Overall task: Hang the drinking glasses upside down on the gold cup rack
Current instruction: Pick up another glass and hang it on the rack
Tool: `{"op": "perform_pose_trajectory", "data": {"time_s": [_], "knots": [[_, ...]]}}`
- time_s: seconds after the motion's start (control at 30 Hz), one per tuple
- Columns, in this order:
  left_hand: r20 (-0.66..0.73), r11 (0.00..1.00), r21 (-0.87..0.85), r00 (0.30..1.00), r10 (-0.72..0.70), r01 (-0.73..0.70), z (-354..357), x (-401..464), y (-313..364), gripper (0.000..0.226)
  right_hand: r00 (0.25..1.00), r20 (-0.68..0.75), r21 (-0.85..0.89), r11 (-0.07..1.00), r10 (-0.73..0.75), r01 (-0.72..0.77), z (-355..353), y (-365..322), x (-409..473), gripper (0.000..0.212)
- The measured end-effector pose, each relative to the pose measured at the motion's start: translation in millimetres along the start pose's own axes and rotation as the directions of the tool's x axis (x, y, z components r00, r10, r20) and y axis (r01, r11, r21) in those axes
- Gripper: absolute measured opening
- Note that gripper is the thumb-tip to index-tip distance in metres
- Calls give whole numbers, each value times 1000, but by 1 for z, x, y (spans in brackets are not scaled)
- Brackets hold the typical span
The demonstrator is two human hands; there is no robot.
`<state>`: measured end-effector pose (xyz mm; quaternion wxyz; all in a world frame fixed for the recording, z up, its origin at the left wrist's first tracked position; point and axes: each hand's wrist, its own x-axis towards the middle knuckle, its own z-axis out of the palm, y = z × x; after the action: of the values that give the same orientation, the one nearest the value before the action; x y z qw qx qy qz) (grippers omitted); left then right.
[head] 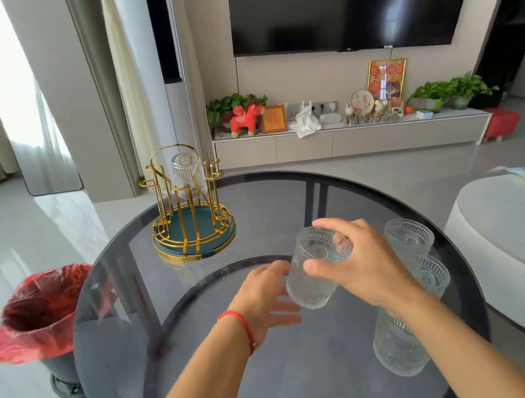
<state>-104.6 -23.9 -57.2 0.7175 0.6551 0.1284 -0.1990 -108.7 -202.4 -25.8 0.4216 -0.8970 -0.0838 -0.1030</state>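
right hand (360,264): fingers clamped on tilted glass (316,276) | left hand (267,297): fingers apart, touching its base | gold rack (188,211): 11 o'clock, one glass hung (188,174)

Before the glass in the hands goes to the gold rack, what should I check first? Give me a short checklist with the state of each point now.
1. Right hand grips the held glass around its upper part: ok.
2. Left hand supports the glass: cannot tell; its fingers are open beside the lower part, and contact is unclear.
3. Glass turned upside down for hanging: not ok; it is tilted, not yet inverted.
4. Gold rack has free pegs: ok; only one glass on the rack hangs there.
5. Path over the table to the rack is free: ok.
6. Other glasses stand away from the path: ok; they are to the right.
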Motion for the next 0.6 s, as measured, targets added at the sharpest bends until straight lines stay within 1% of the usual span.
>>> {"op": "perform_pose_trajectory", "data": {"time_s": [0.03, 0.07, 0.1, 0.13, 0.17, 0.2, 0.23, 0.27, 0.33, 0.4, 0.47, 0.53, 0.6], "knots": [[70, 989, -131, 996, -59, 68, -3, 2, 2, 31, 1000, 10, 110, 994, 24, -25, 4, -3, 2, 73], [150, 955, -270, 985, -89, 127, -5, 3, 3, 33, 999, 23, 189, 981, 45, -49, 9, -3, 2, 72], [200, 901, -401, 975, -91, 167, -7, 4, 4, 33, 998, 37, 220, 973, 56, -63, 14, -3, 3, 73], [196, 851, -496, 977, -85, 174, -8, 5, 6, 30, 996, 58, 205, 976, 65, -76, 17, -2, 2, 74], [139, 826, -545, 987, -83, 147, -9, 7, 7, 28, 993, 93, 171, 981, 76, -91, 21, -1, 3, 74], [37, 847, -525, 996, -76, 83, -10, 10, 9, 27, 987, 133, 130, 986, 88, -106, 24, 0, 3, 75], [-80, 890, -455, 996, -46, 5, -12, 14, 10, 26, 981, 172, 87, 990, 94, -110, 27, 2, 4, 75], [-178, 926, -368, 984, 18, -84, -14, 17, 12, 27, 976, 200, 38, 994, 88, -98, 30, 3, 5, 76], [-293, 946, -204, 938, 187, -252, -18, 21, 18, 34, 971, 234, -64, 997, 48, -34, 39, 3, 10, 85], [-305, 911, -87, 882, 360, -402, -23, 20, 25, 43, 969, 247, -125, 991, -9, 41, 50, -5, 21, 100], [-253, 859, -2, 831, 495, -512, -25, 22, 28, 54, 965, 260, -87, 994, -39, 63, 61, -17, 39, 108], [-252, 830, 24, 800, 544, -557, -28, 25, 30, 60, 967, 252, 3, 999, -44, 44, 69, -25, 58, 106], [-282, 823, 42, 784, 553, -566, -37, 30, 36, 58, 979, 198, 75, 997, -46, 32, 80, -28, 72, 101]]}}
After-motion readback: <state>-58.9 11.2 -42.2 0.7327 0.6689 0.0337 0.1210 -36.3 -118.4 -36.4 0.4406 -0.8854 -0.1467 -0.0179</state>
